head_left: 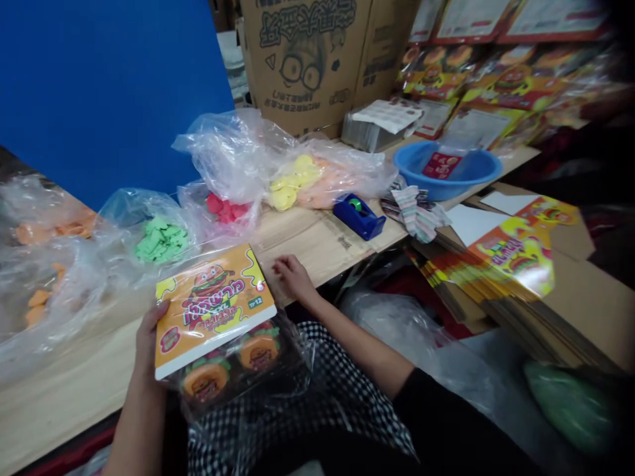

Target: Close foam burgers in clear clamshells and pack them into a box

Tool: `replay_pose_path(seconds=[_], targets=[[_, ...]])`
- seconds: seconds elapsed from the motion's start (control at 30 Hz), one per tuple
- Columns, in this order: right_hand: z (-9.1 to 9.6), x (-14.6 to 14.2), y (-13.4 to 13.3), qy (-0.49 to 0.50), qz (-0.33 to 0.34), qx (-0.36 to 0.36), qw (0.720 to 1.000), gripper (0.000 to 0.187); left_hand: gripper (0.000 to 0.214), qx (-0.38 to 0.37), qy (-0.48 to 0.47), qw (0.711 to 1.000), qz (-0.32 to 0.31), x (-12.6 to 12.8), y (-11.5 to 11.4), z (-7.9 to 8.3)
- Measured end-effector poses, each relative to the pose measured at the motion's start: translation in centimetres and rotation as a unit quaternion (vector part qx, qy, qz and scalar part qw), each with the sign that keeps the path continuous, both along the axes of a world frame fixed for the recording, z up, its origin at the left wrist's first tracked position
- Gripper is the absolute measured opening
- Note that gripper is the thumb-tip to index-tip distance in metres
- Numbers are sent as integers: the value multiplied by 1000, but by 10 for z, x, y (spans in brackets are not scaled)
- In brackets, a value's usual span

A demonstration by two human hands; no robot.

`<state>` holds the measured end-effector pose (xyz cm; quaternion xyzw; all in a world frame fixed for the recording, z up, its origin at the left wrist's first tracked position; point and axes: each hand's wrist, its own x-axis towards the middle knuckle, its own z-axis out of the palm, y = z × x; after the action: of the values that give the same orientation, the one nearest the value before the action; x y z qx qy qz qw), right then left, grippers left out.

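Observation:
Over my lap, my left hand (151,327) grips the left edge of a flat plastic-wrapped package with a printed yellow-orange card (215,304). The card bears a cartoon burger. Below it, two round burger-shaped pieces (258,352) show through the clear wrap. Just right of the card's upper corner is my right hand (295,277), its fingers curled together and slightly blurred. Whatever they pinch, if anything, is too small to make out. A blue tape dispenser (362,218) with green tape stands farther right on the wooden table (292,238).
Along the table lie clear bags with green pieces (161,239), red pieces (228,208), yellow pieces (295,182) and orange pieces (37,307). A blue basin (449,192) stands at the right. Printed cardboard sheets (516,258) are stacked beside the table; a large carton (307,66) stands behind.

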<state>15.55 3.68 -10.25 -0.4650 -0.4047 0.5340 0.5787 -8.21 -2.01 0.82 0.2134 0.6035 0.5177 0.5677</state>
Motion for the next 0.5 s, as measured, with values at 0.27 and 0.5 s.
replay_pose_path(seconds=[0.27,0.5], targets=[[-4,11,-38,20,208,30,977,26,40,-16,-19,999,-24,-18,-3,-11],[-2,13,-34,125,292,22,948,29,34,-15,-60,998,-26,-32,-6,-17]])
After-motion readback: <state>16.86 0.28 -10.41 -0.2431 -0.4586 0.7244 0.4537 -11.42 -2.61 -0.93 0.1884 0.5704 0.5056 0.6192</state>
